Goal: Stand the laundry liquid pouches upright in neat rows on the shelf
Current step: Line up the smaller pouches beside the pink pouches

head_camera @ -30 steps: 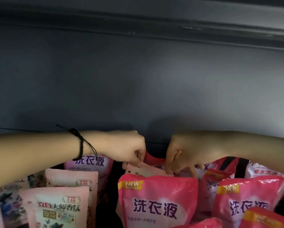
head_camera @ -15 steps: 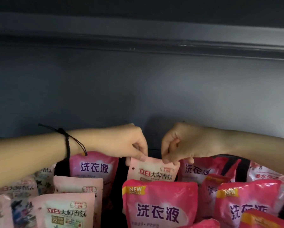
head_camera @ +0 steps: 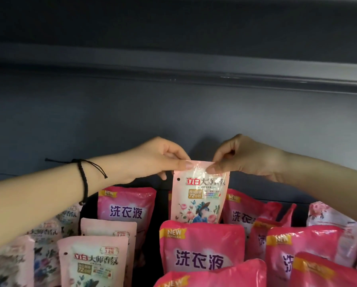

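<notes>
Head view: I see a pale pink pouch [head_camera: 200, 200] held upright and facing me. It is glossy, with red and dark lettering across the top, a gold "72" patch, and below that printed roses and a figure in a blue hat. A small punched hole sits near its upper left corner.

My left hand [head_camera: 159, 160] has its grip closed on the top left corner, thumb and forefinger pinching the seal and the other fingers curled under. A black cord bracelet [head_camera: 83, 180] circles that wrist. My right hand [head_camera: 246, 160] pinches the top right corner the same way.

The pouch is in the middle of the shelf [head_camera: 173, 112], near the dark back wall. It sits behind a deep pink front pouch [head_camera: 201, 248] and between a deep pink left pouch [head_camera: 126, 206] and a deep pink right pouch [head_camera: 243, 212]. Its bottom is hidden by the front one, so it may be resting on the shelf or hanging free; I cannot tell.
</notes>
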The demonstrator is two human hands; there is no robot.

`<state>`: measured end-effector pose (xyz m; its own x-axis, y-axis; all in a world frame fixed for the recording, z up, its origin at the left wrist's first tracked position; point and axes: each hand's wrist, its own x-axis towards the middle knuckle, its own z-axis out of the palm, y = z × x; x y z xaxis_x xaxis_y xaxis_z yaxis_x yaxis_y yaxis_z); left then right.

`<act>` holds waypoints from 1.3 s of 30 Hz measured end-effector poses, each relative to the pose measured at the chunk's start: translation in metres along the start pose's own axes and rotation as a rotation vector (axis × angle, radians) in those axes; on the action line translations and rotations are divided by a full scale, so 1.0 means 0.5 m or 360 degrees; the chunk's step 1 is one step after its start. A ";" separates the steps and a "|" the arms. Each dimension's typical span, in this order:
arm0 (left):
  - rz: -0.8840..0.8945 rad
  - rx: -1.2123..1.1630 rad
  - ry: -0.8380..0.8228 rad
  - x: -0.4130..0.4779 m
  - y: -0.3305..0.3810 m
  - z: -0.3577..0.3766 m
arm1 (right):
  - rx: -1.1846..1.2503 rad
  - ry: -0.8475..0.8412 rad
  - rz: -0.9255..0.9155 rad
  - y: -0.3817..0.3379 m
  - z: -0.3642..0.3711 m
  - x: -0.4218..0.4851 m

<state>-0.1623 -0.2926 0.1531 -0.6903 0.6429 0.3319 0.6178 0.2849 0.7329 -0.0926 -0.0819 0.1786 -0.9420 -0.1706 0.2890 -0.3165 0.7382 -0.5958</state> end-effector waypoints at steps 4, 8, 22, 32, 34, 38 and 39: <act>-0.0168 -0.0483 -0.0016 -0.021 -0.021 0.025 | 0.0238 0.0159 -0.0031 0.000 0.001 -0.011; 0.0033 -0.0894 0.0353 -0.034 0.003 0.029 | 0.0639 0.0283 -0.0032 -0.016 0.007 -0.015; 0.0241 -0.1161 0.0662 -0.302 0.060 -0.144 | 0.1238 0.0199 -0.0089 -0.281 0.152 -0.085; 0.0309 -0.1104 0.0795 -0.526 -0.070 -0.164 | 0.1438 0.0755 -0.0127 -0.396 0.487 -0.154; 0.0301 -0.1010 0.0949 -0.558 -0.113 -0.152 | 0.1523 0.0861 -0.0082 -0.397 0.565 -0.156; 0.0258 -0.0774 0.1158 -0.606 -0.200 -0.134 | 0.1665 0.1025 -0.0010 -0.389 0.701 -0.150; 0.0233 -0.0728 0.1178 -0.618 -0.219 -0.131 | 0.1687 0.1038 0.0007 -0.386 0.730 -0.150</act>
<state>-0.0413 -0.5689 0.0091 -0.7809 -0.0199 0.6244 0.6172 -0.1789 0.7662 -0.0019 -0.4497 -0.0017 -0.8081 0.4102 0.4228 -0.5332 -0.2040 -0.8211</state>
